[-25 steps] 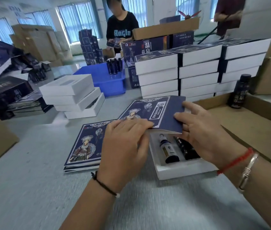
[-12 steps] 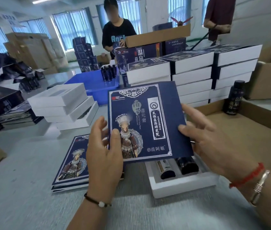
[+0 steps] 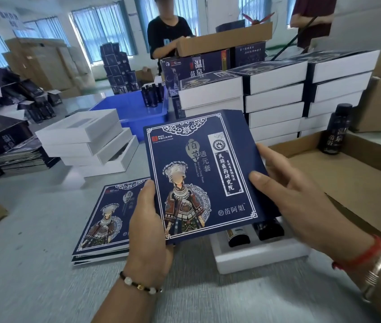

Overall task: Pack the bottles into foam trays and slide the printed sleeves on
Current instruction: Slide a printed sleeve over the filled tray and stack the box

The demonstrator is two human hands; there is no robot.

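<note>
fingers of both hands clamp one printed sleeve (image 3: 202,180) by its side edges: left hand (image 3: 148,226) with thumb up the left edge and fingers curled behind, right hand (image 3: 301,201) with thumb on the right flank, fingers behind and out of sight. neither hand is spread; both hold the sleeve.

head view: sleeve held off the tabletop (image 3: 33,264), tilted face-up toward the camera, its near edge hanging over the far part of the foam tray (image 3: 257,256). tray sits flat near the front edge, right of centre, with two dark bottles (image 3: 253,233) lying in its slots, only their near ends showing. flat sleeve stack (image 3: 105,220) just left of the tray. empty white trays (image 3: 84,138) stacked further back left; finished boxes (image 3: 275,96) stacked toward the far right.

step, as i read it: bottles packed, sleeve picked and being squared open. next move likely needs the sleeve mouth lowered level with the tray end, then pushed along without snagging the foam corners.
</note>
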